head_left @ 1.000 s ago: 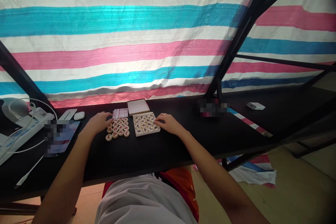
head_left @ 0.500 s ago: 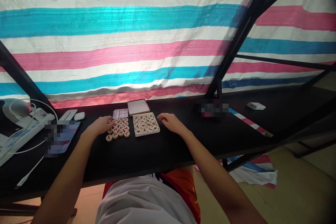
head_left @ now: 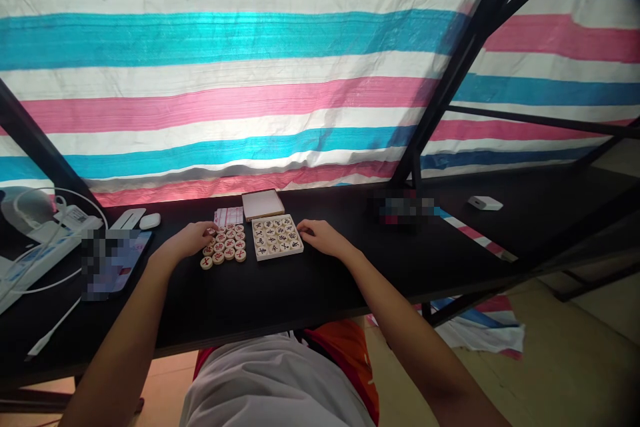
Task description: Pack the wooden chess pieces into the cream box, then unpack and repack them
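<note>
Loose xiangqi pieces with red characters lie in rows on the black table. At their left side is my left hand, fingers stretched over the back-left pieces and touching or nearly touching them. To the right, a shallow white box holds more xiangqi pieces with black characters, packed in rows. My right hand rests by the box's right edge, its fingers apart and the tips at the rim. I see no piece gripped in either hand.
Behind the pieces lie a box lid and a pink-white printed sheet. At left are a phone, a power strip, cables and a white earbud case. A white charger sits at right. Striped tarp hangs behind.
My right hand has come in slightly left to the box's edge. My left fingers have shifted slightly over the back-left red pieces. The pieces and boxes keep their arrangement.
</note>
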Available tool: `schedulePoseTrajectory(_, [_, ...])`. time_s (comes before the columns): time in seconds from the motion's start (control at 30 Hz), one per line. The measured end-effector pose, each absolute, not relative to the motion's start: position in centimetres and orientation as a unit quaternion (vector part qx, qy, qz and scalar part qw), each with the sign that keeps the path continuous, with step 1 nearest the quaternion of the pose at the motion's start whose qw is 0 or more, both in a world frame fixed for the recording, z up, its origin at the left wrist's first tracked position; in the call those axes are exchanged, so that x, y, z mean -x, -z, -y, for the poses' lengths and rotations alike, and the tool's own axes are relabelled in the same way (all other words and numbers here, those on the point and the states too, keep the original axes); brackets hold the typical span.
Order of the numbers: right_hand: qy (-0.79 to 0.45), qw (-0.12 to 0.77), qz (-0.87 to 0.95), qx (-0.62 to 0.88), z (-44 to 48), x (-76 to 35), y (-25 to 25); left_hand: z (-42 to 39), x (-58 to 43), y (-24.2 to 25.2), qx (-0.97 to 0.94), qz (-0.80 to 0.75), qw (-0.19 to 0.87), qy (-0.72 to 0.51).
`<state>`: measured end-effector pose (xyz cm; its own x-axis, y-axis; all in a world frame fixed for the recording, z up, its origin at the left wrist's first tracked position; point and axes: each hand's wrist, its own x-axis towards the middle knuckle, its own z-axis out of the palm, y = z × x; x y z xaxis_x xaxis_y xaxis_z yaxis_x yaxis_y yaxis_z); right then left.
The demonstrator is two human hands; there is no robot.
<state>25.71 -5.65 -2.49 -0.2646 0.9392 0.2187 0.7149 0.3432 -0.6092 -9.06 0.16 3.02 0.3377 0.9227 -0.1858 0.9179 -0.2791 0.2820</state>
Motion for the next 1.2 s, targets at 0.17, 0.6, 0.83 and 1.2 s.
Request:
schedulePoseTrajectory(0.17, [-0.192, 0.28, 0.773, 0.536, 5.6, -25.7, 2.6, -0.5, 9.9, -2.8, -0.799, -0.57, 0.192, -0.004])
schedulePoseTrajectory(0.6, [-0.366, 0.154, 0.696, 0.599, 1.2, -27.8, 0.6, -0.1, 9.8, -3.5, -0.806, -0.552, 0.214, 0.016])
schedulePoseTrajectory(0.83, [-0.396, 0.182, 0.626, 0.646, -1.2, -28.1, 1.4, 0.1, 9.7, -3.7, -0.815, -0.537, 0.217, 0.01])
schedulePoseTrajectory(1.2, [-0.33, 0.236, 0.658, 0.634, -0.7, -28.5, 2.6, -0.7, 10.3, -2.9, -0.811, -0.532, 0.244, 0.006])
